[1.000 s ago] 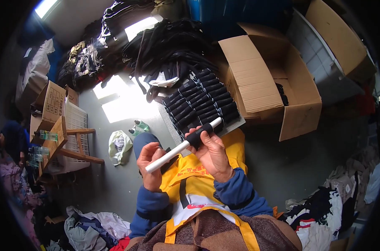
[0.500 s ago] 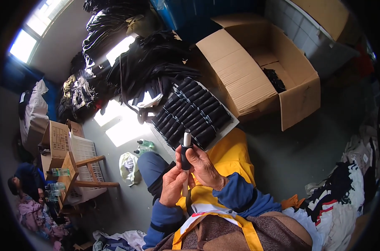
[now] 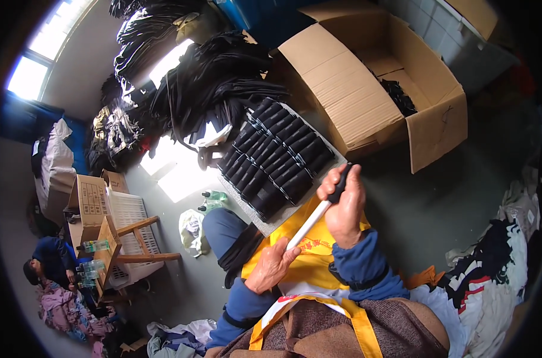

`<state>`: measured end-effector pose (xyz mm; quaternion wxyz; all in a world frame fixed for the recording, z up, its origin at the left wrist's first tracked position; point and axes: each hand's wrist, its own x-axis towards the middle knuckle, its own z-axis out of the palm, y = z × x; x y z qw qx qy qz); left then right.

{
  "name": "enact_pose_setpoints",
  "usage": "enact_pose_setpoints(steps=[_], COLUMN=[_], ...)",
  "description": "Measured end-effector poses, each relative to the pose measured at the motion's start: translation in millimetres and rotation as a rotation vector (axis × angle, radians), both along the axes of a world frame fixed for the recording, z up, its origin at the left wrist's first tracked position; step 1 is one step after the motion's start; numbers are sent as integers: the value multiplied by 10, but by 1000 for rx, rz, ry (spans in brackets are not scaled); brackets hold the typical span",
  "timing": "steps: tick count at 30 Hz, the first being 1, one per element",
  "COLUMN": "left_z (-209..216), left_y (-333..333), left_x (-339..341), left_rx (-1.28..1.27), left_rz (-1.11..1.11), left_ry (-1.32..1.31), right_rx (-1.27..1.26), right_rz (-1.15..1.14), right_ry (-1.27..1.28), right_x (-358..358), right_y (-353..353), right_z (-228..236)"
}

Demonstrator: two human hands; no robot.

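Low over the yellow apron, my left hand (image 3: pixel 270 265) is closed round the lower end of a white rod (image 3: pixel 308 225). The rod slants up to the right. Around its upper end sits a small black roll (image 3: pixel 341 184), apparently of fabric, with my right hand (image 3: pixel 347 209) closed on it. Just beyond my hands lies a pale board (image 3: pixel 270 225) bearing several rows of similar black rolls (image 3: pixel 277 155), packed side by side.
An open cardboard box (image 3: pixel 342 89) stands at the far right with black pieces inside. Black strips (image 3: pixel 217 77) are heaped beyond the board. Left are a wooden stool (image 3: pixel 142 258), green bottles (image 3: pixel 214 201) and a person (image 3: pixel 53 259). Cloth piles (image 3: pixel 492 286) lie right.
My right hand has moved up and right with the black roll, away from my left hand. More of the white rod shows between them, now slanting.
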<state>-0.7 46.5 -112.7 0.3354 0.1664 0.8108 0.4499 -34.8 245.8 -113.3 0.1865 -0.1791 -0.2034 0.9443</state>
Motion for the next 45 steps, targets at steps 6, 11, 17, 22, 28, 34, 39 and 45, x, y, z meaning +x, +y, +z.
enact_pose_setpoints(steps=[6, 11, 17, 22, 28, 34, 39, 45], left_z=[124, 183, 24, 37, -58, -122, -180, -212], left_y=[-2, 306, 198, 102, -18, 82, 101, 70], left_x=[-18, -210, -261, -545, -1000, -1070, -1095, -1166], left_rx=[254, 493, 490, 458, 34, -148, -153, -60], left_rz=[421, 604, 672, 665, 489, 412, 426, 394], left_ry=[-29, 260, 158, 123, 502, 692, 852, 995], right_rx=[266, 432, 48, 34, 324, 990, 1022, 832], right_rz=[92, 341, 606, 585, 549, 556, 586, 612], right_ry=[60, 33, 95, 11, -45, 42, 16, -48], right_x=[-12, 79, 87, 43, 27, 35, 10, -25], right_y=[-54, -658, -690, -650, -709, -734, -708, -763], right_z=[-131, -32, -145, -286, -317, -480, -446, -426])
